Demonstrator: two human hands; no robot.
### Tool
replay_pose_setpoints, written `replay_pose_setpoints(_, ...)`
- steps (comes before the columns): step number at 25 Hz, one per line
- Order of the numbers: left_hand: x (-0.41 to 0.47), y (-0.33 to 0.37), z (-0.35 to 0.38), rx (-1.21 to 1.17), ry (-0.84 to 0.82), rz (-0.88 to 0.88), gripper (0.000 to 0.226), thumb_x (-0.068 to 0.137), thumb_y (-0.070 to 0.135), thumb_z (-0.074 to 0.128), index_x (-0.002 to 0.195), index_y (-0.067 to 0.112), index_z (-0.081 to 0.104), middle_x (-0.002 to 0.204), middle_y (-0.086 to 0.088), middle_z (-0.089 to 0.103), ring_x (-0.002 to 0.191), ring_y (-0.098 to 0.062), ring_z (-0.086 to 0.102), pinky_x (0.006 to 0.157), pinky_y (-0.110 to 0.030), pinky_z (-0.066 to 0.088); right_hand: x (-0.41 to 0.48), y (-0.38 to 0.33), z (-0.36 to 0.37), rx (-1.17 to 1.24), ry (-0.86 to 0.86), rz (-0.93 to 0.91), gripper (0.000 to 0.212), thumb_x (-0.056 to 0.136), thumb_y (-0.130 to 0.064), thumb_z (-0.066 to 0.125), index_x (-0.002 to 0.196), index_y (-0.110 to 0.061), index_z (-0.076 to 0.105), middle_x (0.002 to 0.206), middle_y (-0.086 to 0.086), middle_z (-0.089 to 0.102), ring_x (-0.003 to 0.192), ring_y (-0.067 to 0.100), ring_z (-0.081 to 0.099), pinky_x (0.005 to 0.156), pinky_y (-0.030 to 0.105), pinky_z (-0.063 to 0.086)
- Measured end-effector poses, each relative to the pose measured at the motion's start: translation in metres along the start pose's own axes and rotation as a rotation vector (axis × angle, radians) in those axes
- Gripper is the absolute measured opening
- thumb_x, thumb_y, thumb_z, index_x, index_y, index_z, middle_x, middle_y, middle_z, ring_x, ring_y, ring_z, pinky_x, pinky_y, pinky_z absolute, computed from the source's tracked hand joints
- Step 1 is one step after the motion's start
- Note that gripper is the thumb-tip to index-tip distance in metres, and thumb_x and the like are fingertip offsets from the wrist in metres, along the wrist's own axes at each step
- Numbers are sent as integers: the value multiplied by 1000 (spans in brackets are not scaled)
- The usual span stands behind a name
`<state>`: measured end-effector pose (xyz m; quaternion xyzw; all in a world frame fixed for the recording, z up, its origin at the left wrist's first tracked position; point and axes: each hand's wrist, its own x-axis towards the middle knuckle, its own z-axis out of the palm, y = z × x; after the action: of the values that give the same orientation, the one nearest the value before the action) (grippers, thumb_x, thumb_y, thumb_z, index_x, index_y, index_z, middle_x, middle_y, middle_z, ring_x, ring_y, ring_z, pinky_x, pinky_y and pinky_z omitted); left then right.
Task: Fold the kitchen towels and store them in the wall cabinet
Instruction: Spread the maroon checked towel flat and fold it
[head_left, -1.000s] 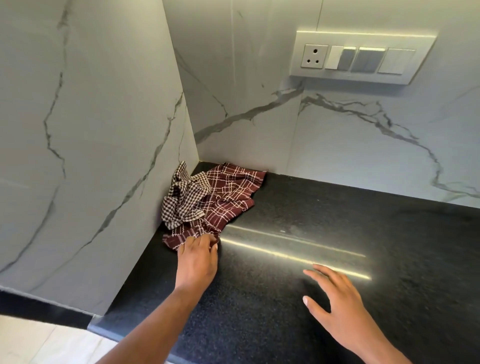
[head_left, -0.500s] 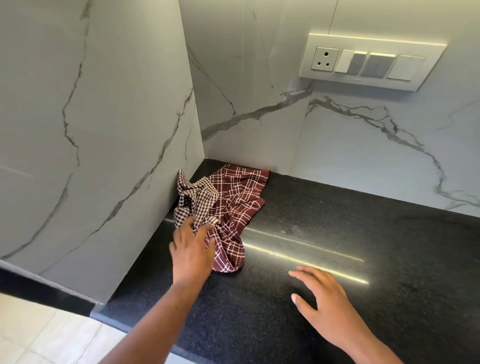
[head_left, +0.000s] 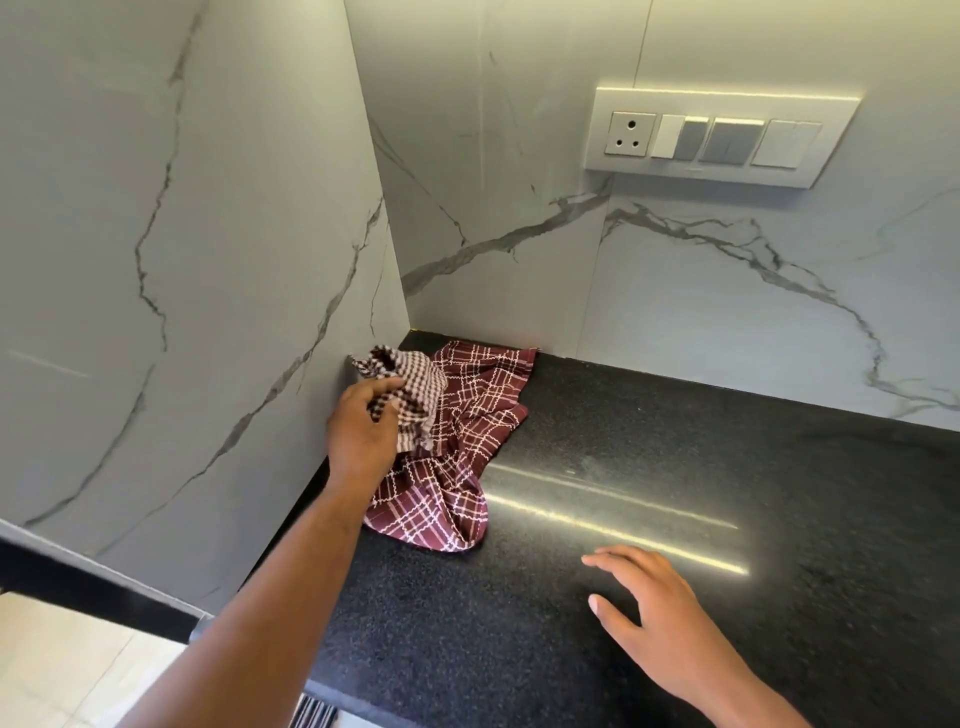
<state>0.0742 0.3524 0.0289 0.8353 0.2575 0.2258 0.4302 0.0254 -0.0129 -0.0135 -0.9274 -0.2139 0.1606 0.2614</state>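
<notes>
1. Brown-and-white checked towel (head_left: 410, 395) – small gingham pattern, bunched up and unfolded. It sat in the corner against the left marble wall, lifted partly off the counter and overlapping the maroon one. The fingers of the left hand (head_left: 361, 434) were closed round its near side.
2. Maroon plaid towel (head_left: 467, 441) – dark red with thin white grid lines, crumpled, unfolded. It lay flat-ish on the black counter, far edge touching the back wall, near end gathered into a rumpled fold toward the counter's front. The checked towel covered part of its left side.
</notes>
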Motion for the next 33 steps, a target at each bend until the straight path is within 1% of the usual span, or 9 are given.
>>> replay_pose_setpoints(5,-39,79,13,-283,-183,138,28,97,25,68,117,44,71,121,33,67,116,16,58,95,-21,52,-14,7,-26,131,117,0,35,99,-42,61,132,-51,53,131,-42,41,130,-17,34,117,24,32)
replay_pose_setpoints(8,-74,115,27,-507,-394,150,28,97,19,68,120,36,73,125,19,71,113,-3,69,88,-26,60,-21,9,-48,263,276,-7,44,95,-41,68,131,-57,49,132,-40,46,129,-17,38,109,10,32)
replay_pose_setpoints(11,-117,139,59,-663,-560,124,30,94,14,69,123,19,74,125,4,74,115,-15,70,91,-23,58,-33,20,-72,390,451,25,56,86,-51,73,138,-49,50,131,-35,51,126,-13,45,97,-3,31)
replay_pose_setpoints(13,-143,147,81,-755,-656,16,35,90,15,69,124,12,72,125,-4,74,118,-22,69,96,-31,58,-40,30,-83,392,501,32,52,83,-56,73,132,-46,56,128,-34,54,123,-13,47,95,0,35)
replay_pose_setpoints(15,-168,154,101,-838,-722,-111,39,87,14,70,125,8,71,124,-11,74,114,-26,70,97,-36,58,-49,46,-90,404,527,44,35,86,-44,77,118,-42,64,119,-29,62,117,-11,53,94,5,41)
replay_pose_setpoints(19,-201,158,126,-915,-787,-265,37,86,13,70,123,10,73,121,-15,75,104,-20,74,82,-27,60,-63,79,-89,476,473,100,17,94,-18,73,100,-34,74,101,-21,72,101,-3,66,81,7,47)
replay_pose_setpoints(24,-220,167,143,-944,-812,-400,36,88,10,65,123,8,73,125,-14,74,105,-19,74,82,-29,62,-78,109,-94,500,415,9,44,92,1,70,119,-33,74,113,-19,71,107,2,68,88,15,54)
replay_pose_setpoints(29,-228,171,154,-934,-812,-441,35,88,12,65,121,10,75,128,-15,72,103,-19,74,85,-30,61,-81,122,-98,489,513,-30,20,89,-12,78,104,-26,80,106,-19,70,102,4,67,81,13,52)
replay_pose_setpoints(33,-228,168,159,-784,-687,-404,46,95,11,64,140,20,57,140,-6,64,116,-14,66,94,-31,54,-82,125,-109,465,567,13,12,96,-21,68,106,-23,76,94,-19,74,90,2,70,72,17,54)
